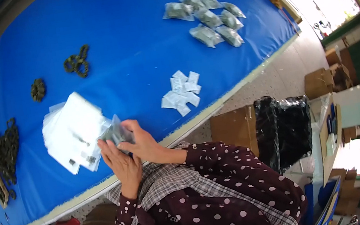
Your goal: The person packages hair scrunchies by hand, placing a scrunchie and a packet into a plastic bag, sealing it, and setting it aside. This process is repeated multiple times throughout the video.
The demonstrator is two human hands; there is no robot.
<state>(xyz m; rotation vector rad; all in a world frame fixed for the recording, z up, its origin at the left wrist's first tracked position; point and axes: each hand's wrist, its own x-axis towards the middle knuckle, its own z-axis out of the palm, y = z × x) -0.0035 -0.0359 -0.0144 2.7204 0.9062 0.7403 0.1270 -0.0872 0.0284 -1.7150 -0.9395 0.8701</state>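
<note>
Fingers (125,145) of the right hand (140,144) curl over a small clear bag (115,133) with something dark inside, pinching it from above, while the left hand (120,163) lies flat beneath it, fingers straight and close together, backing the bag from below. The bag sits between the two hands at the near edge of the blue surface (132,40), just beside a loose stack of empty bags (73,128), which it partly overlaps. That stack lies within easy reach of both hands, probably so the next one can be drawn without stretching. Small white slips (183,92) lie scattered to the right of the hands, near but apart from them. Filled bags (210,17) are heaped far off at the surface's upper end, kept well apart from the empty ones. Dark chain-like pieces (3,157) sit in a heap at the left edge, with a few single pieces (78,61) further up. Both wrists come in from below, forearms in dotted sleeves (226,171) angled toward each other, elbows tucked close to the body.
</note>
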